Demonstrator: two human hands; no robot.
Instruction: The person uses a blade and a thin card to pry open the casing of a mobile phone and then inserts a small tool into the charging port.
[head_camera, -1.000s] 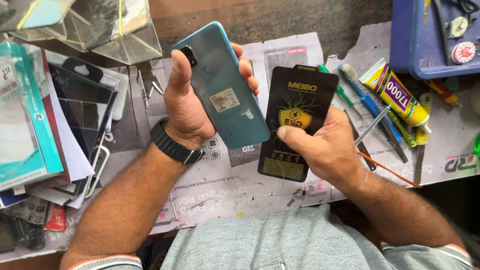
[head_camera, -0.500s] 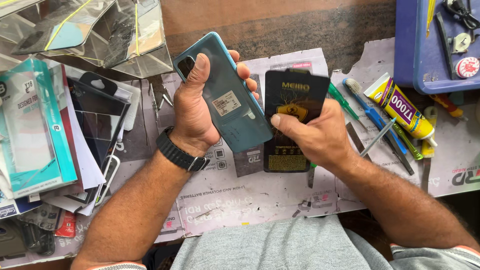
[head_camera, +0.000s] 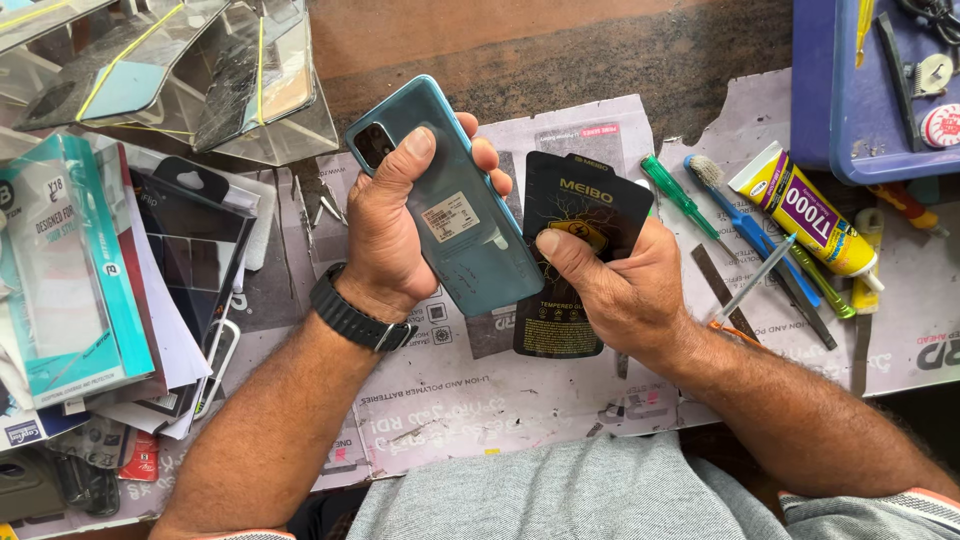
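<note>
Teal phone (head_camera: 455, 225), judged rigid, slick, was gripped edgewise by left hand (head_camera: 385, 240); right hand (head_camera: 625, 290) pinched thin black packet (head_camera: 575, 250).

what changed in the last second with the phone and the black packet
Little changed. The left hand tipped the teal phone slightly more upright, and the right hand turned the black packet closer to vertical beside it. Neither hand let go or took anything new. The glue tube and screwdrivers stayed put.
</note>
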